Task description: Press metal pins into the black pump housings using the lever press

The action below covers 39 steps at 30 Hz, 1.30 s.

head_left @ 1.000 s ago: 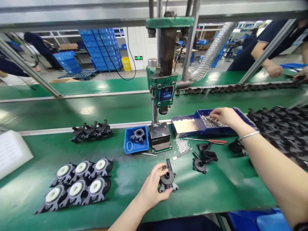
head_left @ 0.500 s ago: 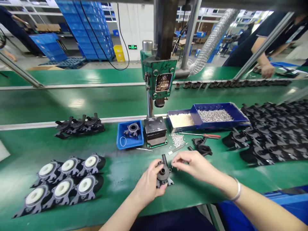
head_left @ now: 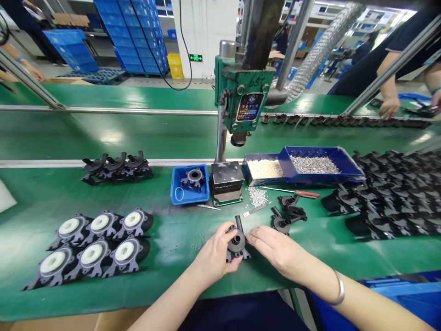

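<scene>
My left hand (head_left: 214, 252) grips a black plastic pump housing (head_left: 237, 242) that rests on the green bench near the front edge. My right hand (head_left: 275, 248) is closed in a pinch right beside the housing, its fingertips touching the part's right side; what it pinches is too small to make out. Two more black housings (head_left: 287, 217) lie just behind my right hand. Farther back stand a blue tray of small metal pins (head_left: 313, 164) and a tray of white pieces (head_left: 262, 169).
A green press (head_left: 241, 105) with a black base block (head_left: 225, 180) stands mid-bench, a small blue bin (head_left: 189, 185) to its left. Housings with white centres (head_left: 93, 243) lie front left, a big heap of black parts (head_left: 396, 193) at right. Other people work across the conveyor.
My right hand left the tray of metal pins and came back to the housing held by my left hand, closing in until its fingertips touch the part. The view dipped slightly.
</scene>
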Each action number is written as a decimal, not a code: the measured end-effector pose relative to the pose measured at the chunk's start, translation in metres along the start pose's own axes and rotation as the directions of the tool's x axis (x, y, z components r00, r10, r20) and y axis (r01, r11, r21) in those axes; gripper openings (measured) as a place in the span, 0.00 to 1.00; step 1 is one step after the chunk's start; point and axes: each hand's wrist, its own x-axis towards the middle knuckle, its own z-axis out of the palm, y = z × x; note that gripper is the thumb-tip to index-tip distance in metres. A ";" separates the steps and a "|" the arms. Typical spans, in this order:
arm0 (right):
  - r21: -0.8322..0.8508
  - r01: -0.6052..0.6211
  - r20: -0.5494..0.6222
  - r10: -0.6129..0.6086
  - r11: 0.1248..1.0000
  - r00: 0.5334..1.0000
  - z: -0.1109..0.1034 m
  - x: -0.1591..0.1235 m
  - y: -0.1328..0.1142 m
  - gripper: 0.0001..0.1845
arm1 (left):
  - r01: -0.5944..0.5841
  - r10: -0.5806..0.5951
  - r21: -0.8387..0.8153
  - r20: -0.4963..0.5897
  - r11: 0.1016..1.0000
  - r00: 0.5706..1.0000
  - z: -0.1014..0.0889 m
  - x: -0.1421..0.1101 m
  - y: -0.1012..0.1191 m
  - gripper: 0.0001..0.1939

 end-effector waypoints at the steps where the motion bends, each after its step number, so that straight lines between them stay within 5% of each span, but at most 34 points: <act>1: -0.012 0.029 0.016 -0.028 1.000 0.999 -0.003 0.001 0.001 0.17 | 0.005 -0.005 -0.007 0.002 1.000 1.000 0.000 0.000 0.000 0.38; 5: 0.130 0.016 0.018 -0.019 0.991 1.000 -0.006 0.004 0.010 0.16 | 0.029 -0.030 -0.056 -0.005 0.998 1.000 -0.001 0.001 0.002 0.38; 8: 0.380 -0.142 -0.049 0.173 0.914 0.984 0.003 0.005 0.019 0.11 | 0.053 -0.054 -0.084 -0.012 0.995 0.998 -0.001 0.000 0.003 0.38; 12: 0.602 -0.446 0.069 0.513 0.663 0.856 0.012 0.008 0.024 0.12 | 0.075 -0.075 -0.090 -0.007 0.993 0.997 0.001 -0.003 0.003 0.37; 17: 0.715 -0.490 0.093 0.627 0.498 0.773 0.003 0.012 0.020 0.14 | 0.077 -0.080 -0.105 -0.031 0.992 0.996 0.000 -0.003 0.001 0.37; 20: 0.606 -0.441 -0.047 0.583 0.662 0.811 -0.010 0.019 0.015 0.09 | 0.108 -0.113 -0.167 -0.017 0.980 0.993 -0.001 -0.001 0.002 0.37; 24: 0.352 -0.134 -0.176 0.206 0.926 0.963 -0.022 0.036 0.003 0.08 | 0.195 -0.221 -0.316 -0.047 0.929 0.974 0.002 -0.003 0.004 0.45; 29: 0.223 0.014 -0.020 -0.010 0.975 1.000 -0.017 0.058 -0.018 0.15 | 0.185 -0.237 -0.346 -0.114 0.920 0.965 0.009 -0.006 0.005 0.53; 35: 0.195 -0.037 0.091 0.020 0.980 0.996 -0.014 0.072 -0.028 0.25 | 0.147 -0.203 -0.305 -0.160 0.941 0.966 0.010 -0.003 0.004 0.56; 39: 0.162 -0.002 0.101 -0.015 0.987 0.995 -0.016 0.079 -0.034 0.33 | 0.113 -0.140 -0.225 -0.107 0.968 0.984 0.004 0.003 0.006 0.48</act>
